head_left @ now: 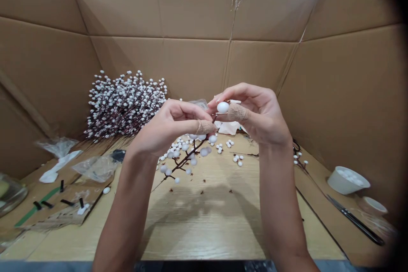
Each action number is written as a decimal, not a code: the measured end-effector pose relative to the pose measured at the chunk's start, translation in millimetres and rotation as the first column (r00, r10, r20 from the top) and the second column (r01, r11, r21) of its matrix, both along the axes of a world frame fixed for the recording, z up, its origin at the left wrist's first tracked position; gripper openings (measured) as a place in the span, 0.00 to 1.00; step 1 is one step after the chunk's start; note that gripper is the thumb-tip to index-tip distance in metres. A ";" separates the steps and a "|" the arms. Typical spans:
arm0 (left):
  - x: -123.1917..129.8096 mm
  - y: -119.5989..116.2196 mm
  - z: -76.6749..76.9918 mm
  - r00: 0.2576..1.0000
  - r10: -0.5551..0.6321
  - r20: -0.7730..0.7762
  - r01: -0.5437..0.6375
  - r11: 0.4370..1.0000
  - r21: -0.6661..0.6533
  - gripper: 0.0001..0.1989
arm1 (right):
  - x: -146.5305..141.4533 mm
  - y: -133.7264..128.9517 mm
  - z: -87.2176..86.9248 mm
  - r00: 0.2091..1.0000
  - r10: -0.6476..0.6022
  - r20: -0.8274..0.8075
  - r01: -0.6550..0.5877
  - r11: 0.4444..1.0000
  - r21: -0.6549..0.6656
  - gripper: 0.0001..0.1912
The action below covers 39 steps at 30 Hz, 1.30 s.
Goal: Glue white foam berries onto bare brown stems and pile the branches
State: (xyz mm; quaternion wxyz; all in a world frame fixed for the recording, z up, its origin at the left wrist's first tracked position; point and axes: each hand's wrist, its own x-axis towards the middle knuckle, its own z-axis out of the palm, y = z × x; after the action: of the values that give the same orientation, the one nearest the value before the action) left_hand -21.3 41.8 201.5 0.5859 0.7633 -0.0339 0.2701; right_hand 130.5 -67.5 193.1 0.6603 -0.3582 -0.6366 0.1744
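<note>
White-berried branch [183, 161] between both hands' fingers [206, 126]

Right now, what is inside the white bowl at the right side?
Inside the bowl, small white rounded pieces can be seen at the top. Its bottom and anything under them are covered.

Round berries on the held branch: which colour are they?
White round berries, clearest in the head view.

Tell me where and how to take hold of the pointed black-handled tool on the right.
Best by its black handle, probably pinched from above and the near side: it lies flat and slanted, handle toward the person, while its narrow metal tip points away, near the white bowl.
</note>
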 end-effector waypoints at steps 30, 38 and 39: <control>-11.2 -2.3 7.9 0.980 0.197 -0.034 -0.191 0.974 0.119 0.04 | -7.2 9.7 -2.9 0.994 -0.050 0.100 0.043 0.997 0.071 0.06; -12.5 -2.1 7.4 0.974 0.227 -0.022 -0.222 0.965 0.139 0.02 | -8.6 11.4 -3.4 0.986 -0.116 0.121 0.106 0.991 0.085 0.07; -12.6 -1.9 7.4 0.972 0.232 -0.024 -0.227 0.964 0.140 0.02 | -8.4 12.3 -3.8 0.987 -0.112 0.119 0.101 0.991 0.088 0.07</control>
State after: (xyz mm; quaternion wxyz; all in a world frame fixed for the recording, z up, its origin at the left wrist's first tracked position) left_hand -33.9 39.8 208.9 0.4977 0.8057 0.0482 0.3176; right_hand 122.1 -55.2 189.4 0.6421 -0.3747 -0.6627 0.0902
